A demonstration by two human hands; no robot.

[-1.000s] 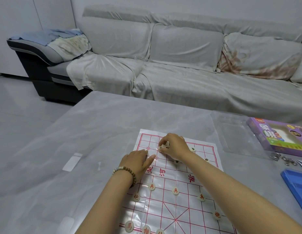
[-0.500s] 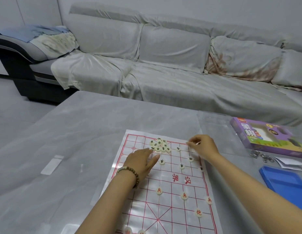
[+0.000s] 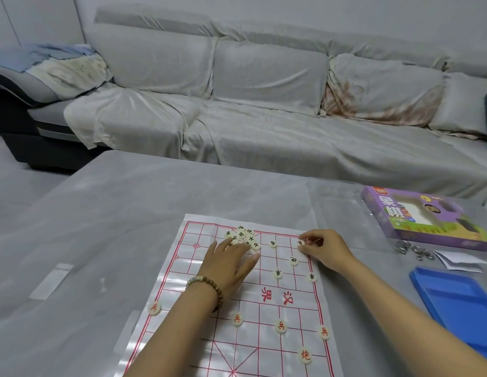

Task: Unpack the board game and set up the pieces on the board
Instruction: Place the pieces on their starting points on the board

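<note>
A white plastic board sheet (image 3: 269, 268) with a red grid lies on the table. My left hand (image 3: 228, 263), with a bead bracelet on the wrist, rests flat on the sheet, its fingers straight and touching a heap of black-lettered round pieces (image 3: 243, 236) near the far edge. My right hand (image 3: 322, 247) pinches one black-lettered piece (image 3: 300, 242) at the far right corner of the grid. Other black-lettered pieces (image 3: 294, 260) stand singly on the far half. Red-lettered pieces (image 3: 281, 327) stand in a row on the near half.
The purple game box (image 3: 421, 217) lies at the right, on a clear plastic sheet. Small metal rings (image 3: 416, 251) and a folded white paper (image 3: 459, 261) lie in front of it. A blue tray (image 3: 459, 303) sits at the near right. A covered sofa (image 3: 264, 104) stands behind the table.
My right hand went from the heap of pieces to the far right corner of the board, carrying a piece. My left hand slid forward to the heap. The camera has shifted.
</note>
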